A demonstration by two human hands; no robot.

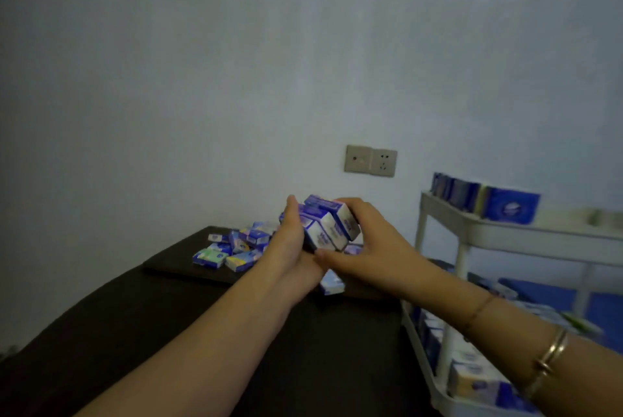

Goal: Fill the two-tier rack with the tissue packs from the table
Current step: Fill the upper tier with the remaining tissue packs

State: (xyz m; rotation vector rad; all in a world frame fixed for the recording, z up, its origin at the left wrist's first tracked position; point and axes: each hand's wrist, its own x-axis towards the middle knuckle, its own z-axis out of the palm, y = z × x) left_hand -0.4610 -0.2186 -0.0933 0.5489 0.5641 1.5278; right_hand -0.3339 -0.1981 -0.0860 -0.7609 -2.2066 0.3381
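- Both hands hold a clutch of tissue packs (328, 226) up above the dark surface (168, 332): this looks like the carry step, a fresh handful gathered and bound for the rack.
- Left hand (291, 241) presses flat against the near-left side of the bundle, fingers (292, 211) straight and pointing up, more a wall than a grip.
- Right hand (365, 241) wraps the bundle from the right, fingers (350, 206) curled over its top, thumb tucked underneath.
- Beyond and to the left of the fingers, a loose heap of packs (236, 248) waits on the surface; one more pack (332, 283) lies just below the hands.
- Well to the right of the fingers stands the white two-tier rack (472, 231).
- Its upper tier carries a row of packs (485, 200) standing on edge at the back, with room in front.
- Its lower tier (431, 379) holds a good many packs (472, 369), though blur hides the count.
- Next move, I'd judge: swing the bundle right while keeping the squeeze even, since several loose packs between two palms could easily slip apart.
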